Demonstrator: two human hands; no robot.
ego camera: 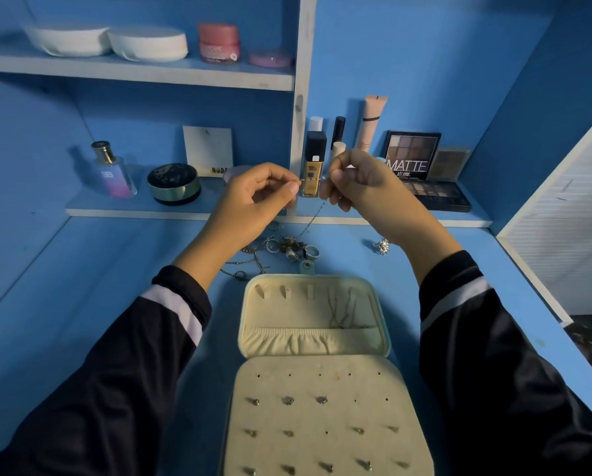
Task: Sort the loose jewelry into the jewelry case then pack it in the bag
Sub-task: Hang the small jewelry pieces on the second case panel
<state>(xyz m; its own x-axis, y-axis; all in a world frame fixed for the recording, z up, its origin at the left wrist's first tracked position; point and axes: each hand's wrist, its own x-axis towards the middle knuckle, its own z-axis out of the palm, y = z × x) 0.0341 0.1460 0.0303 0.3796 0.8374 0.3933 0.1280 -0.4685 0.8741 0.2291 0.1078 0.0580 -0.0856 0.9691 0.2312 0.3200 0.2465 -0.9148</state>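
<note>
Left hand (253, 197) and right hand (360, 187) each pinch a chain (317, 214) end; the rest hangs below the fingers. Sorting step. Next it likely needs careful hanging in the case (245, 304) underneath.

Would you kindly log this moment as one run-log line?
left hand: pinches chain | right hand: pinches chain | chain: hangs toward loose jewelry | jewelry case: open
</note>
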